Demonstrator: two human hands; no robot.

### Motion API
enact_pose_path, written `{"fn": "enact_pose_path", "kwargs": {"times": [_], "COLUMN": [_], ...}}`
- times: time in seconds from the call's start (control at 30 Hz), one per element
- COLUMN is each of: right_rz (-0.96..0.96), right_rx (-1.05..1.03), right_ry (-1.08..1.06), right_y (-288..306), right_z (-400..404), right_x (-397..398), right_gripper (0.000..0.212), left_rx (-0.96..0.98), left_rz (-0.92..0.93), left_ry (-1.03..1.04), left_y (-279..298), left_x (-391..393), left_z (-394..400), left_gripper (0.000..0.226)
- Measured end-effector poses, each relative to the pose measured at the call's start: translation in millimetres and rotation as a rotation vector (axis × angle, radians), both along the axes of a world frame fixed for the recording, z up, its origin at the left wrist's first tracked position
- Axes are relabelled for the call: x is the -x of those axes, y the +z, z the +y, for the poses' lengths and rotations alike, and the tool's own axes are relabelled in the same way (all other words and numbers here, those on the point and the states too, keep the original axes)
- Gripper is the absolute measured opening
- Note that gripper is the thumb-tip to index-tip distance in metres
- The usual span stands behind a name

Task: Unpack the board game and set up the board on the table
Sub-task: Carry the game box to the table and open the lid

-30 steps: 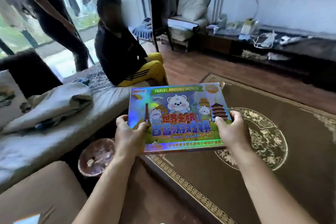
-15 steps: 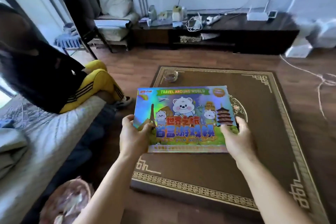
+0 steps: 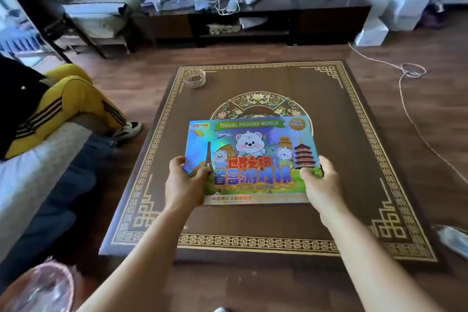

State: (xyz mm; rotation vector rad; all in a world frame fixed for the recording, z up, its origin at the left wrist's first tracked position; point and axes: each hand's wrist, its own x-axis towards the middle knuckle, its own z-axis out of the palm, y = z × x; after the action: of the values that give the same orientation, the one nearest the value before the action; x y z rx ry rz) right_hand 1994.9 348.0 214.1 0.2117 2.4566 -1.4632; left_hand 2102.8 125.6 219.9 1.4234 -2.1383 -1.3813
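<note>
Your left hand (image 3: pixel 183 185) and right hand (image 3: pixel 320 182) each grasp a near corner of the flat, rectangular, holographic cardboard game box (image 3: pixel 250 157), thumbs on its lid and fingers curled under its short sides. You hold the closed box, printed "TRAVEL AROUND WORLD", over the middle of the low brown table with gold fretwork border (image 3: pixel 354 134). A clear glass ashtray (image 3: pixel 194 78) stands near the table's far left corner, well apart from the box.
</note>
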Motion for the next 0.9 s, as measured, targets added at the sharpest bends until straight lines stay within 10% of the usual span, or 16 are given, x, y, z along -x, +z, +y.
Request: {"fn": "enact_pose_path", "kwargs": {"times": [0.43,0.9], "right_rz": [0.012,0.128], "right_rx": [0.03,0.158], "right_ry": [-0.144,-0.155], "right_y": [-157.7,-158.7], "right_z": [31.0,57.4], "right_x": [-19.8,-110.5], "right_gripper": [0.038,0.039], "left_rx": [0.089,0.067], "left_rz": [0.068,0.22], "left_ry": [-0.247,-0.218], "left_y": [-162.6,-179.8], "left_x": [2.6,-85.2], "left_z": [12.5,38.6], "left_gripper": [0.058,0.051]}}
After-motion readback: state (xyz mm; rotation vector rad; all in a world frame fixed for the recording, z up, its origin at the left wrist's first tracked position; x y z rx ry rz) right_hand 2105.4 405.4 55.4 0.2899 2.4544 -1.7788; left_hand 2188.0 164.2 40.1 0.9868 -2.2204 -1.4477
